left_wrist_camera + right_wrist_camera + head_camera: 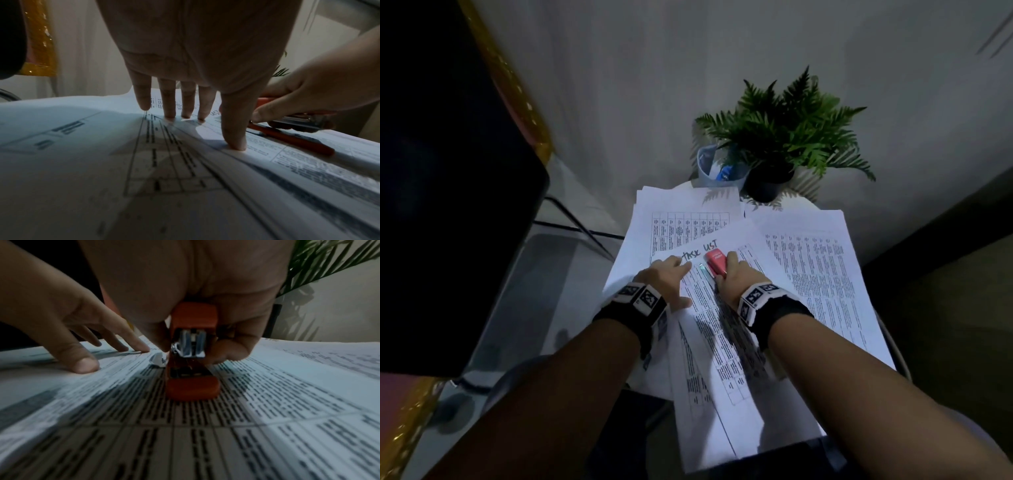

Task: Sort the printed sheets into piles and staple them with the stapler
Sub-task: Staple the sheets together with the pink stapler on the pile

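A red stapler [715, 262] [192, 353] [296, 120] stands on a stack of printed sheets [722, 329] headed "TASK LIST". My right hand [732, 274] [205, 340] grips it from above, thumb and fingers curled round its sides. The stapler's base [192, 386] lies flat on the printed table, and its metal magazine shows at the back. My left hand [671, 277] [185, 110] lies just left of it with straight spread fingers, the fingertips [234, 144] pressing the sheets down. A small silvery piece [157, 361] lies on the paper beside the stapler.
More printed sheets lie in overlapping piles at the back left [681, 219] and at the right [825, 274]. A potted fern [784, 137] and a clear cup [717, 169] with pens stand at the far edge. A dark block [448, 171] fills the left.
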`<state>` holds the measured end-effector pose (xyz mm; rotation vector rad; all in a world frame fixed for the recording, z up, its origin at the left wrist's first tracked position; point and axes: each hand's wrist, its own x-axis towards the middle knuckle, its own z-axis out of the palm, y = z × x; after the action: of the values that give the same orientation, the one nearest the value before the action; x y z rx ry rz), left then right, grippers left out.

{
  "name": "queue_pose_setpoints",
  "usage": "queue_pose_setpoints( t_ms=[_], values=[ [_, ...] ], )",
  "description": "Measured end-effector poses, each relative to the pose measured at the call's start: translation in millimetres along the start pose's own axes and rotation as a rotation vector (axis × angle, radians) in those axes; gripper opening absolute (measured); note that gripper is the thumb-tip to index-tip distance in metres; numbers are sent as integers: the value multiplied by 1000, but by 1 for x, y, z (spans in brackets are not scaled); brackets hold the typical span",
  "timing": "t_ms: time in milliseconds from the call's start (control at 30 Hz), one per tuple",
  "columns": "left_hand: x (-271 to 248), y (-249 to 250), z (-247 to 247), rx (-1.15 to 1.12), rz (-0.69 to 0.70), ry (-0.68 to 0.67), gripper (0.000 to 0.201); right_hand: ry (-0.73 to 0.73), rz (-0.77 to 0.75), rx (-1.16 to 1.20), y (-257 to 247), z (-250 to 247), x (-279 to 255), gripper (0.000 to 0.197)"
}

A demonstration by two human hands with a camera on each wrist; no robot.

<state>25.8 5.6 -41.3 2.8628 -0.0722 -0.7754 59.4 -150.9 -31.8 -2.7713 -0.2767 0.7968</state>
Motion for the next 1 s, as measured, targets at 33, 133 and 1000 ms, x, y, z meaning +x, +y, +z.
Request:
queue_pose_setpoints(
  t_ms=[33,133,1000],
  values=[
    [0,0,2,6,3,9,81,-4,6,16,-3,1,3,37],
    [-2,-1,8,28,14,60,81,-21,28,46,-13,3,12,33],
    [-2,-1,7,78,30,69,87,-16,27,94,-20,3,27,37]
  ],
)
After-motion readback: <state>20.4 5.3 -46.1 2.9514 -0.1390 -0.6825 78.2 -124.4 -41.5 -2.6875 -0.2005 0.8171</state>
